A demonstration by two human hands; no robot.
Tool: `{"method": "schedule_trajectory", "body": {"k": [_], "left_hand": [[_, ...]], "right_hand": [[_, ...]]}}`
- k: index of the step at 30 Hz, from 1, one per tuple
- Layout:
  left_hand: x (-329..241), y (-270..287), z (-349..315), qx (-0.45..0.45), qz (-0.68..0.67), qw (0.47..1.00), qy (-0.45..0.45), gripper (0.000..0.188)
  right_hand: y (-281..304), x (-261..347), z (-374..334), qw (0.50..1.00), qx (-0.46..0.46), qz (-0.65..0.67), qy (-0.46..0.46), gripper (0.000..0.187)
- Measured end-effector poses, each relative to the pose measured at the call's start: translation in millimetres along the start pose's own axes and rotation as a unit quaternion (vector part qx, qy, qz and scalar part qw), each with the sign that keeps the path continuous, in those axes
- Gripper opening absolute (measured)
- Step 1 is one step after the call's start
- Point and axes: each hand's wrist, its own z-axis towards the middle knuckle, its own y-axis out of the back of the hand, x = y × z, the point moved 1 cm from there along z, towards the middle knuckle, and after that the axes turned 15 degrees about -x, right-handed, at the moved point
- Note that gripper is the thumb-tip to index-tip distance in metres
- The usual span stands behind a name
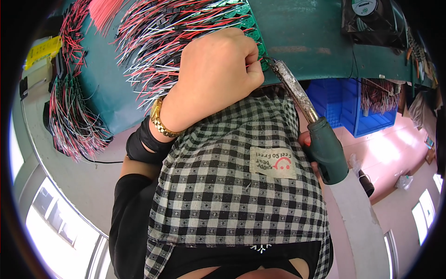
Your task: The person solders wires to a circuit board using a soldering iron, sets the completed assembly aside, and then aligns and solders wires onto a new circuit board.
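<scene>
My left hand (220, 69) is closed in a pinch at the front edge of a row of small round green circuit boards (251, 33). Its fingertips are turned down, and what they grip is hidden. Red, white and black wires (162, 46) run leftward from the boards in a dense bundle, partly under that hand. My right hand (306, 139) is wrapped round the green handle of a soldering iron (327, 149), which covers most of it. The iron's tip reaches the nearest board, just right of my left fingertips.
A green mat (302, 28) covers the table. A black fan (371, 18) stands at the far right, with blue bins (371, 122) below the edge. More wire bundles (74, 116) hang at the left, near a yellow packet (44, 51). A checked apron (223, 195) covers my lap.
</scene>
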Motion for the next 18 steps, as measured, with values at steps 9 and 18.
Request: {"method": "schedule_trajectory", "body": {"k": [9, 18], "left_hand": [[0, 1, 1, 0.001, -0.001, 1.000, -0.004, 0.007], [0, 1, -1, 0.010, -0.003, 1.000, 0.019, 0.008]], "right_hand": [[22, 55, 3, 0.977, 0.173, 0.111, -0.054, 0.040], [15, 44, -5, 0.970, 0.133, 0.186, -0.082, 0.043]]}}
